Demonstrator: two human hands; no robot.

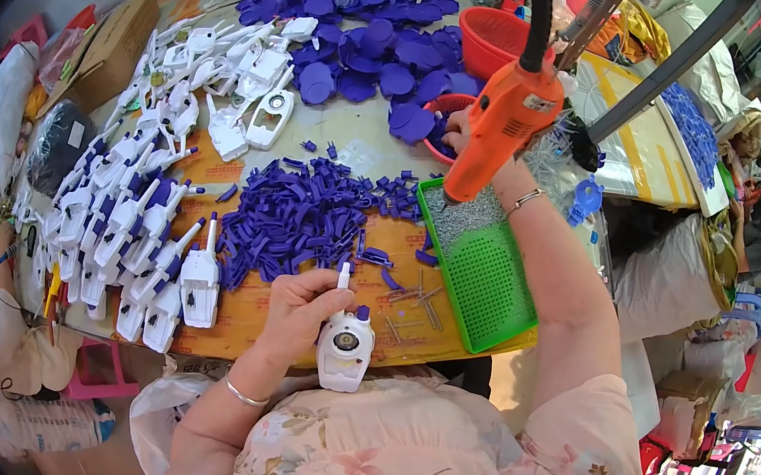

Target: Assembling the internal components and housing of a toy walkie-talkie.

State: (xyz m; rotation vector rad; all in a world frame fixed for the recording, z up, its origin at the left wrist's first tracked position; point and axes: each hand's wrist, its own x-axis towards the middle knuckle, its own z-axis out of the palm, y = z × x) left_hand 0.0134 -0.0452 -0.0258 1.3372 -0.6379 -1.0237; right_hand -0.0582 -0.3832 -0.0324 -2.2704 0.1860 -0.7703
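Note:
My left hand [301,304] holds a white toy walkie-talkie shell [346,342] upright near the table's front edge, thumb against its antenna. My right hand [458,131] reaches far across the table into a small red bowl [441,112] of purple parts, mostly hidden behind a hanging orange electric screwdriver [506,120]. What the fingers grasp I cannot see. A green perforated tray [481,269] with small metal screws lies between the two hands. A heap of small purple clips [303,214] covers the table middle.
Assembled white-and-purple shells [130,226] lie in rows at the left, bare white shells [228,86] behind them. Round purple pieces [376,38] pile at the back beside a red basket [495,38]. A cardboard box [114,48] stands far left. Loose long screws [415,303] lie by the tray.

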